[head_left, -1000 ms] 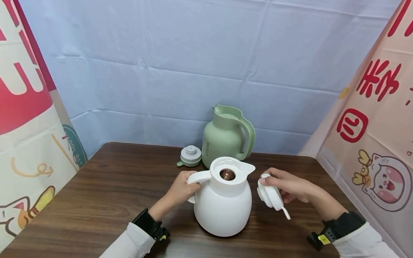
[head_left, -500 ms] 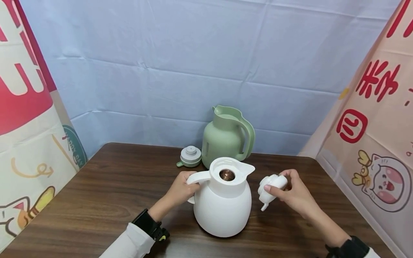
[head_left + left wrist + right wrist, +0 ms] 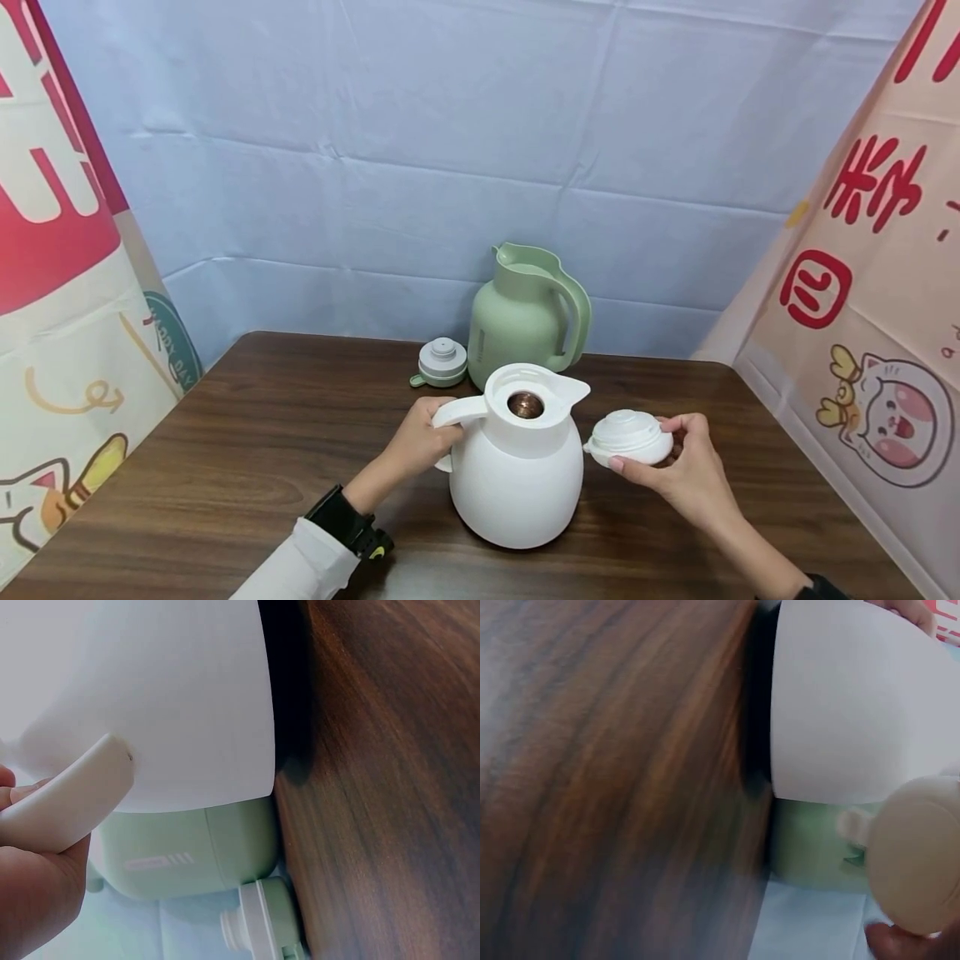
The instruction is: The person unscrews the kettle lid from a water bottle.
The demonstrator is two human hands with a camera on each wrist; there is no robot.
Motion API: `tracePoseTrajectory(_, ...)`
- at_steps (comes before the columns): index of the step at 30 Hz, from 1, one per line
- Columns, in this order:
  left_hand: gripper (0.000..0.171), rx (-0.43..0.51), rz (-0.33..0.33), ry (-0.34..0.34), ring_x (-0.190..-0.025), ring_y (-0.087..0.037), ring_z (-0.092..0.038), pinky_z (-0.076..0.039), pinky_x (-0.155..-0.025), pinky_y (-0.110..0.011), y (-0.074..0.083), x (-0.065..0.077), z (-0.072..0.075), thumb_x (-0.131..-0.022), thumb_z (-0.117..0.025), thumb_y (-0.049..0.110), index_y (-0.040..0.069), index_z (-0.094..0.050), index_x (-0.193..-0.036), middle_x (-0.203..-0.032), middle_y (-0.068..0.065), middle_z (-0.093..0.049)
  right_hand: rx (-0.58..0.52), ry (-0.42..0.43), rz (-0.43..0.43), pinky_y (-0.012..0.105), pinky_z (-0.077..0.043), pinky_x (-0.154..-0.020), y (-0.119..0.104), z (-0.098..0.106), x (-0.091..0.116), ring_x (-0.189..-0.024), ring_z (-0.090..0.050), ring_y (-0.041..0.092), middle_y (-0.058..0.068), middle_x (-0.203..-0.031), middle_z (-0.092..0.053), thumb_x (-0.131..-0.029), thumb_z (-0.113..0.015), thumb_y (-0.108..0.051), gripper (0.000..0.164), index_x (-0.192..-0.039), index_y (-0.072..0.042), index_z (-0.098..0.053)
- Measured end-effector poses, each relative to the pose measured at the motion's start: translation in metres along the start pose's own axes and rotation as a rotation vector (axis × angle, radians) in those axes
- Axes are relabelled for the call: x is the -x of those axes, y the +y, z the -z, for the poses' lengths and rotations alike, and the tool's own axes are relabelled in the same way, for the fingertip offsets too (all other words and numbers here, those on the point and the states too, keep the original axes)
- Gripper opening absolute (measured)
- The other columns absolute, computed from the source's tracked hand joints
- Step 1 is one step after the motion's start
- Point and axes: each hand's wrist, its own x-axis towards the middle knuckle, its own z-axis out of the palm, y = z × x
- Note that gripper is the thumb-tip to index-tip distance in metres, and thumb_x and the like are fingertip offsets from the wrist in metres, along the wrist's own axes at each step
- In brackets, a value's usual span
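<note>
A white thermal jug [image 3: 517, 483] stands upright on the table, its mouth uncovered and a coppery interior showing. My left hand [image 3: 422, 435] grips the jug's handle [image 3: 71, 799], fingers wrapped round it. To the right of the jug, my right hand [image 3: 693, 471] pinches a white lid [image 3: 630, 436] between thumb and fingers, above the table. The lid's threaded, stepped side faces up and its small tab points toward the jug. In the right wrist view, the flat top of the lid [image 3: 915, 859] shows, with a fingertip below it.
A green jug [image 3: 517, 325] stands behind the white one, its handle to the right. Beside it on the left lies a grey and green lid [image 3: 443, 363], stepped side up. The brown wooden table [image 3: 225, 450] ends at a pale blue cloth backdrop [image 3: 375, 167].
My right hand has turned the white lid over, from tilted sideways to threaded side up, and shifted it slightly. My left hand and the white jug have stayed in place.
</note>
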Motion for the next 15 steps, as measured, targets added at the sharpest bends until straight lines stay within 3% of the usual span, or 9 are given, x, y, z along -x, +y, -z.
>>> tracePoseTrajectory(3, 0.025, -0.001, -0.006, 0.003, -0.063, -0.014, -0.047, -0.043, -0.056, -0.03, -0.001, 0.0, 0.0, -0.076, -0.051, -0.008, -0.003, -0.067, -0.094, -0.072, -0.007, -0.054, -0.046, 0.041, 0.038, 0.009, -0.038, -0.07, 0.005, -0.003, 0.001, -0.089, -0.053, 0.007, 0.02, -0.119, -0.055, -0.058, -0.09, -0.025, 0.074, -0.103, 0.0, -0.037)
tracePoseTrajectory(7, 0.025, 0.003, 0.01, 0.0, -0.059, -0.014, -0.044, -0.04, -0.054, -0.028, -0.001, 0.001, 0.0, -0.076, -0.05, -0.009, -0.003, -0.067, -0.095, -0.068, -0.007, -0.05, -0.073, 0.065, 0.062, 0.007, -0.036, -0.072, 0.009, -0.005, 0.002, -0.088, -0.051, -0.007, 0.023, -0.119, -0.057, -0.055, -0.091, -0.021, 0.07, -0.095, -0.001, -0.038)
tracePoseTrajectory(12, 0.024, 0.017, 0.035, -0.011, -0.051, -0.011, -0.039, -0.036, -0.049, -0.026, 0.003, 0.001, 0.001, -0.076, -0.05, -0.012, -0.005, -0.065, -0.093, -0.059, 0.0, -0.043, -0.042, 0.068, 0.077, 0.013, -0.034, -0.071, 0.012, -0.004, 0.001, -0.091, -0.051, -0.001, 0.022, -0.117, -0.059, -0.054, -0.091, -0.024, 0.064, -0.084, -0.004, -0.037)
tracePoseTrajectory(15, 0.024, 0.019, 0.018, -0.018, -0.049, -0.011, -0.039, -0.036, -0.049, -0.025, 0.016, 0.004, 0.001, -0.075, -0.048, -0.013, -0.008, -0.064, -0.093, -0.058, 0.0, -0.042, -0.018, 0.07, 0.076, 0.016, -0.033, -0.07, 0.012, -0.003, 0.001, -0.09, -0.051, 0.004, 0.02, -0.116, -0.06, -0.055, -0.091, -0.027, 0.063, -0.081, -0.006, -0.037)
